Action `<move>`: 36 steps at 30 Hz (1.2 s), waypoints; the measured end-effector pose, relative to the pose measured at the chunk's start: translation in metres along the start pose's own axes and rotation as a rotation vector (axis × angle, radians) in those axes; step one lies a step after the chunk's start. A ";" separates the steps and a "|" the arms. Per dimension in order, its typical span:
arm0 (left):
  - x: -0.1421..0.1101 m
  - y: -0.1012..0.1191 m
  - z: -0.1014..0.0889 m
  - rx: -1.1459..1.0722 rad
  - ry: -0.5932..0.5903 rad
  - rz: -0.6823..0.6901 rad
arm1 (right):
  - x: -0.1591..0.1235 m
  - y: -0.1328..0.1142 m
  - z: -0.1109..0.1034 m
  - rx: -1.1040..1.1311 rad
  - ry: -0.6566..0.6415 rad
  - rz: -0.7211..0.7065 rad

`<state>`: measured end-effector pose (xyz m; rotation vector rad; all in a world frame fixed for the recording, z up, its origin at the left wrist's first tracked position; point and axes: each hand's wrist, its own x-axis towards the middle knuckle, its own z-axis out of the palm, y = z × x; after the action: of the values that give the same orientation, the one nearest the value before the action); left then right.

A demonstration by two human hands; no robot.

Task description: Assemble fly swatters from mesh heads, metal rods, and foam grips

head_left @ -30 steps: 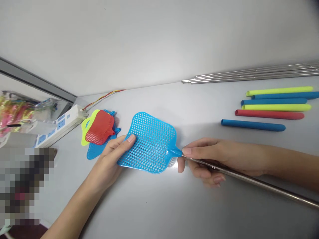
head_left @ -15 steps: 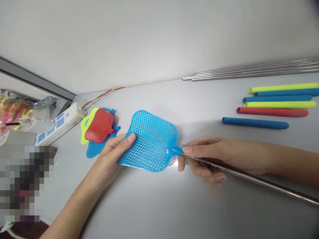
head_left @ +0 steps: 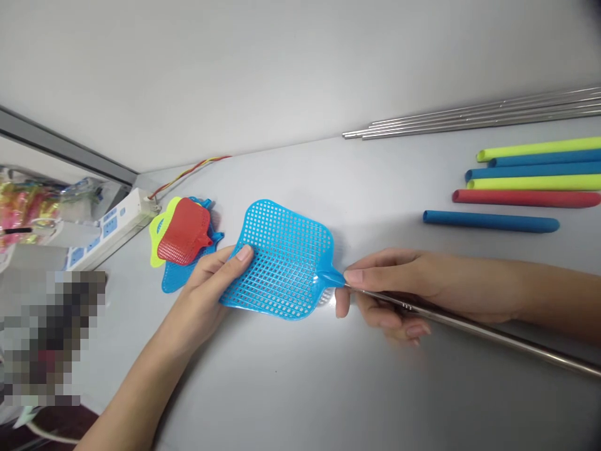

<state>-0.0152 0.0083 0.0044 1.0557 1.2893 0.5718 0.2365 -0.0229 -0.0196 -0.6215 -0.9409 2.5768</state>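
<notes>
Left fingers: the thumb [head_left: 243, 253] lies on top of the mesh and the other fingers curl beneath its edge, gripping the near-left side of the blue swatter head [head_left: 277, 260].

Right fingers: the thumb and forefinger [head_left: 354, 277] pinch a steel rod [head_left: 469, 326] close to its tip, with the other fingers curled loosely beneath it.

Hands: the left hand [head_left: 206, 291] and right hand [head_left: 394, 291] are close together, with the right hand just beyond the swatter's neck.

Rod and swatter: the rod runs from the near right to the narrow blue neck [head_left: 331, 276] and its tip meets the neck. Whether it has entered the neck cannot be told.

Left of the hands: a stack of swatter heads lies on the gray table [head_left: 328, 388], with a red head [head_left: 183, 232] on top of a yellow-green head [head_left: 158, 241] and a blue head [head_left: 176, 279].

Far left: a white power strip [head_left: 110, 228] trails twisted wires [head_left: 188, 175]. A pixelated patch [head_left: 51, 332] hides what lies nearer.

Far right: a row of steel rods [head_left: 469, 119] lies by the wall [head_left: 282, 75].

Right: blue, yellow-green and red foam grips [head_left: 526, 198] lie side by side.
</notes>
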 end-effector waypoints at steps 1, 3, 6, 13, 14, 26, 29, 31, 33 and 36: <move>0.000 0.000 0.000 0.003 -0.002 -0.001 | 0.000 0.000 0.000 0.002 0.001 0.003; 0.001 -0.001 -0.001 0.005 -0.004 0.002 | 0.000 0.000 0.000 0.002 0.003 0.006; 0.001 -0.001 -0.001 0.005 -0.003 0.005 | 0.001 0.000 0.000 0.008 0.002 0.007; -0.001 0.000 0.000 0.004 -0.003 0.001 | 0.000 0.000 0.002 0.010 0.025 0.011; -0.001 0.000 0.000 0.004 -0.003 0.003 | 0.000 0.000 0.002 0.007 0.027 0.009; -0.002 0.000 0.000 0.035 0.008 0.011 | 0.000 0.000 0.001 -0.005 0.009 0.000; -0.002 0.001 0.001 0.041 0.022 0.011 | -0.001 0.000 0.001 -0.008 0.015 0.004; -0.002 0.001 0.002 0.039 0.032 0.013 | -0.001 0.000 0.001 -0.019 0.021 0.015; -0.002 0.002 0.003 0.035 0.036 0.014 | -0.001 -0.001 0.001 -0.023 0.024 0.013; -0.002 0.002 0.003 0.033 0.038 0.009 | 0.000 -0.001 0.001 -0.019 0.016 -0.002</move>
<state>-0.0123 0.0063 0.0067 1.0823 1.3313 0.5814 0.2359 -0.0223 -0.0186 -0.6453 -0.9616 2.5603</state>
